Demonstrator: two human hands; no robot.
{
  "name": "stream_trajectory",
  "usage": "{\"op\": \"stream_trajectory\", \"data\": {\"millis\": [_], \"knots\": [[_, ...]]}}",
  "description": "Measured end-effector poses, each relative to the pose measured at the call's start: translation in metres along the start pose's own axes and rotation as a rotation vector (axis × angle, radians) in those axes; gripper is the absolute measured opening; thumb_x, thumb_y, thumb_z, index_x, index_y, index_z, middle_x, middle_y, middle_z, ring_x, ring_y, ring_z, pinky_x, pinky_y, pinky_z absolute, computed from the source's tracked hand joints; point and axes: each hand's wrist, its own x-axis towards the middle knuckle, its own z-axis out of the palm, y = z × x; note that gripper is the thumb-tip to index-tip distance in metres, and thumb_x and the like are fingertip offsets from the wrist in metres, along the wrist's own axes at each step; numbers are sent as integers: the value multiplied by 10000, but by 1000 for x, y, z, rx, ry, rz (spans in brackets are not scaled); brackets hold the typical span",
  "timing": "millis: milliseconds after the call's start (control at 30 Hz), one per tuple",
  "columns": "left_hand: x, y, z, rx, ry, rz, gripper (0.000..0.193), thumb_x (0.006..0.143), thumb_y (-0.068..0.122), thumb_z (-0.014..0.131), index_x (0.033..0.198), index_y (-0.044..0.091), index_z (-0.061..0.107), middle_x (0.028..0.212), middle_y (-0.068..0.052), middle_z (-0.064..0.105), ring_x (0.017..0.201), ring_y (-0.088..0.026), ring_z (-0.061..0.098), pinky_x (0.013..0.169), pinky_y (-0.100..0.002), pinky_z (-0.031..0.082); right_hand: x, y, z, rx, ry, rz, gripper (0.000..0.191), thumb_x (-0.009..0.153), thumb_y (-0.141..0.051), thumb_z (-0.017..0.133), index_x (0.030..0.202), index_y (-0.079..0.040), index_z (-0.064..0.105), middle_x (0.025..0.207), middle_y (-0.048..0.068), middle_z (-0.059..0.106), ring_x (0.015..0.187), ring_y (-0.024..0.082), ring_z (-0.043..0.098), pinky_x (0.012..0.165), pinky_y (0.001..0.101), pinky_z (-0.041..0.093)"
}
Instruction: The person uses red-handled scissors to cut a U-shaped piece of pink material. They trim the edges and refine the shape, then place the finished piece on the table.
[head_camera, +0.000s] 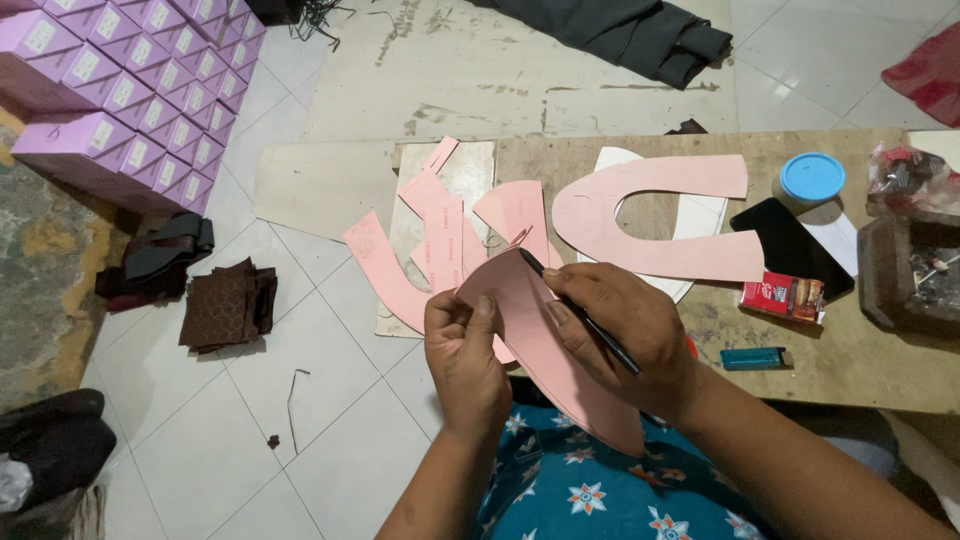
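My left hand (463, 350) pinches the near left edge of a pink paper pattern piece (535, 330), held up over my lap. My right hand (625, 335) rests on the same piece and grips a black pen (580, 312), its tip pointing up-left near the piece's top edge. Just beyond, several pink pattern pieces (440, 235) lie fanned on a low wooden board (850, 350). A large U-shaped pink pattern (660, 215) lies on a white sheet farther right.
On the board at right are a blue round lid (812, 176), a black phone (785, 245), a red small box (782, 296) and a blue lighter (752, 358). Purple boxes (130, 90) are stacked at far left. Dark brown fabric pieces (225, 305) lie on the tiled floor.
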Motion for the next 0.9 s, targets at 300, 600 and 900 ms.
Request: {"op": "stream_trajectory", "data": {"millis": [300,600,900], "knots": [[11,7,-3,68,85,-20,121,998,48,590,1090,-4,530,920,-91,675,804,-114,609,767,-275,527,-23,5,1,68,-54,207,181,868,1,582,1040,-2,639,1098,158,682,820,220,713,699,325,597],[10,-3,-9,101,42,-78,181,1034,95,581,1165,-17,525,954,-90,647,840,-118,605,786,-283,521,-39,-2,9,-101,-407,305,909,671,-431,827,1393,1,484,1147,191,649,999,363,665,785,438,535],[17,4,-12,92,-116,-272,311,1013,148,594,1266,-32,571,1138,-146,706,985,-193,690,863,-337,571,-62,42,-15,491,-311,835,563,868,-209,645,1398,-33,575,1208,81,729,1028,172,706,910,329,555]]}}
